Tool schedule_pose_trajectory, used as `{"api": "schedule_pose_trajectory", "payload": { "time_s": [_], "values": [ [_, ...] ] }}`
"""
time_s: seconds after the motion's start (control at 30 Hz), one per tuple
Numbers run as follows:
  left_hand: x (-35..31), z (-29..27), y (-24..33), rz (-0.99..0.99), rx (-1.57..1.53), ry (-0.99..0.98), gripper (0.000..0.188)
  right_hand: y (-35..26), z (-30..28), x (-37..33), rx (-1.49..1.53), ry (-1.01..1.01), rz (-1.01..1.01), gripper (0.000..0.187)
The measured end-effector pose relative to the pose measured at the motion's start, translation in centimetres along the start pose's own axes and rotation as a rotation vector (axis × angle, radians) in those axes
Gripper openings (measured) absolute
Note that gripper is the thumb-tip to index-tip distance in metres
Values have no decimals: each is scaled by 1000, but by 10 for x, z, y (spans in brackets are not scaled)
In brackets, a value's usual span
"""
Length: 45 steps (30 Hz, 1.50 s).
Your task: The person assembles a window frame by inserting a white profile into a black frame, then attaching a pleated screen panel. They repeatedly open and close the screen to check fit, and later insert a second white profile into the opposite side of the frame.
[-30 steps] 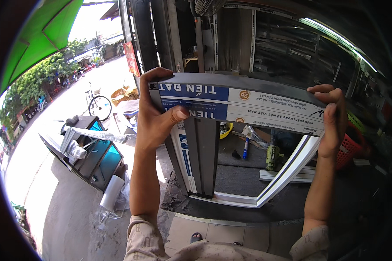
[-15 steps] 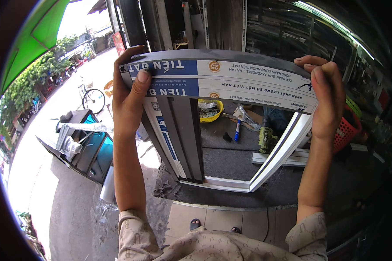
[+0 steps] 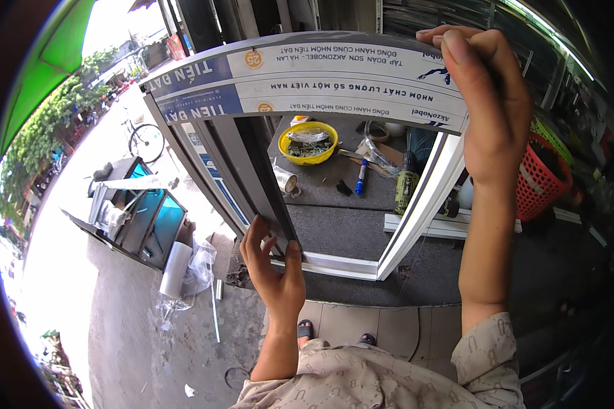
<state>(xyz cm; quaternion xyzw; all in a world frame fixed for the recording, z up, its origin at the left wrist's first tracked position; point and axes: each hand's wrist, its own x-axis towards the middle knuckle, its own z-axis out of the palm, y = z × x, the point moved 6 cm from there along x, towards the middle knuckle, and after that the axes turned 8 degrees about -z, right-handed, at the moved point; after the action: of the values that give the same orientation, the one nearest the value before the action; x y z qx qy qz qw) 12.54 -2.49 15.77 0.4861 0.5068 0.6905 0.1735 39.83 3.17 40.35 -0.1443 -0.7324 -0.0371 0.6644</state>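
Observation:
A rectangular aluminium frame [image 3: 344, 82] stands tilted before me, dark grey on its left side and white along its right side and bottom. Printed protective film in blue and white covers its broad top bar. At the upper right corner my right hand [image 3: 488, 102] grips it, thumb on the film and fingers over the top edge. My left hand [image 3: 274, 273] is low by the dark left side bar [image 3: 249, 174], fingers and thumb spread. Whether those fingertips press on the bar, I cannot tell.
Behind the frame, a dark worktop [image 3: 334, 228] carries a yellow basin [image 3: 308, 144] of small parts, a blue marker [image 3: 361, 177] and a green power drill [image 3: 407, 184]. A red basket [image 3: 544, 180] stands at right. At left are a metal cart [image 3: 140, 215] and a plastic film roll [image 3: 177, 269].
My left hand has let go of the upper left corner and moved down to the lower left side bar. The frame's top has shifted left and up in view; my right hand keeps hold.

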Motion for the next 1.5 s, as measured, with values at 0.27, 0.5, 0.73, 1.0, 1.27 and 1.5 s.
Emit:
{"api": "schedule_pose_trajectory", "payload": {
  "time_s": [0.27, 0.5, 0.73, 1.0, 1.27, 1.5],
  "values": [
    [-6, 7, 2, -68, -46, -16, 66, -15, 2, -2, 19, -7, -26, 20],
    [-72, 74, 38, 22, -52, -292, 76, -15, -1, -2, 114, 99, -44, 18],
    [-91, 96, 61, -20, -6, -401, 81, -19, 2, 0, 106, 95, -44, 21],
    [-80, 88, 60, -40, -122, -502, 75, -22, 8, 3, 104, 65, -34, 20],
    [-66, 75, 64, 82, -44, -304, 58, -22, 0, 2, 28, 45, -23, 16],
    [-55, 65, 56, 10, -23, -227, 43, -32, 3, 5, -16, 47, -9, 17]
  ]
}}
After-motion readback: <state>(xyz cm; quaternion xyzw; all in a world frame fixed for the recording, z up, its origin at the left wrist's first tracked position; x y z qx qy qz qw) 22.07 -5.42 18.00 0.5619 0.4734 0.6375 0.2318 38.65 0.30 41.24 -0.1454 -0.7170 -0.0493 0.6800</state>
